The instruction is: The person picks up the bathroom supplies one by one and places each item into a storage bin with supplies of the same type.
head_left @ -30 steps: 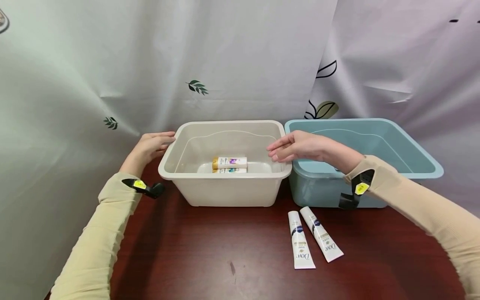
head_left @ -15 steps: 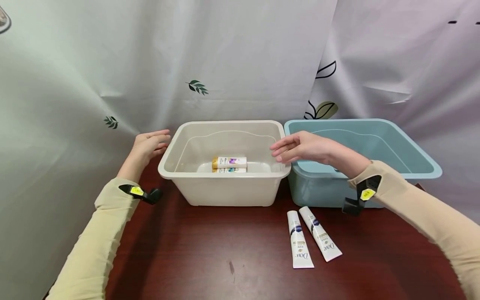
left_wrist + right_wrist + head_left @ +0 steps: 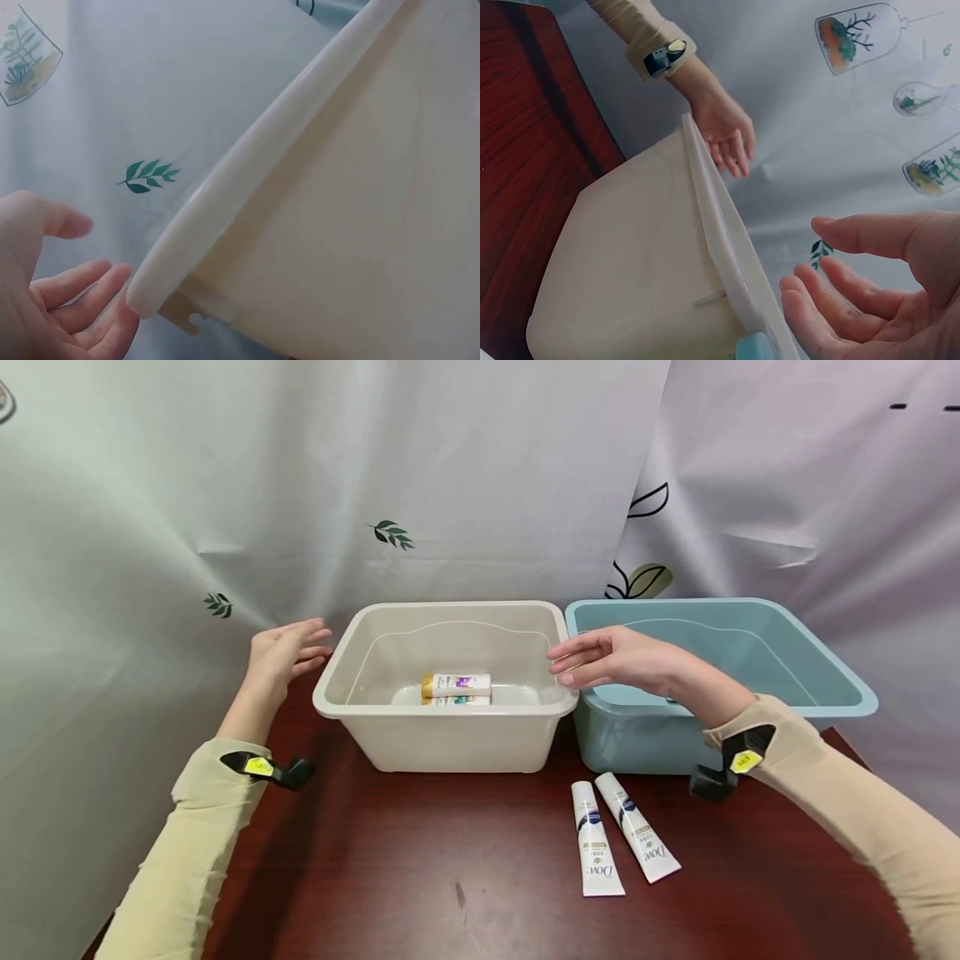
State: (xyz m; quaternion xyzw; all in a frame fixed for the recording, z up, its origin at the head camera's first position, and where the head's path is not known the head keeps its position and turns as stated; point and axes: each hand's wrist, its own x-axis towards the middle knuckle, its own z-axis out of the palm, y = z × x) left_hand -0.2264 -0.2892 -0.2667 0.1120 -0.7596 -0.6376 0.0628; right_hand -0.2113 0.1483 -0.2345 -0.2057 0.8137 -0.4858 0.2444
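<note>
A cream plastic tub [image 3: 446, 743] stands on the table with two white, yellow-capped bottles [image 3: 456, 685] lying inside on its floor. My left hand [image 3: 281, 656] is held just off the tub's left end, fingers loosely bent and holding nothing; in the left wrist view its fingertips [image 3: 112, 281] are close by the rim [image 3: 247, 157]. Over the tub's right rim, where it meets a blue tub [image 3: 645, 739], hovers my right hand [image 3: 618, 658], its fingers relaxed with nothing in them. The right wrist view shows that thumb and fingers apart beside the cream rim.
Two white Dove tubes [image 3: 597, 843] lie side by side on the dark red table [image 3: 375, 868], in front of the blue tub. A pale curtain [image 3: 480, 485] with leaf prints hangs behind and to the left.
My left hand has drawn away from the cream tub's left rim, to the left. The right hand has shifted slightly right. Both tubs, the bottles and the tubes stay put.
</note>
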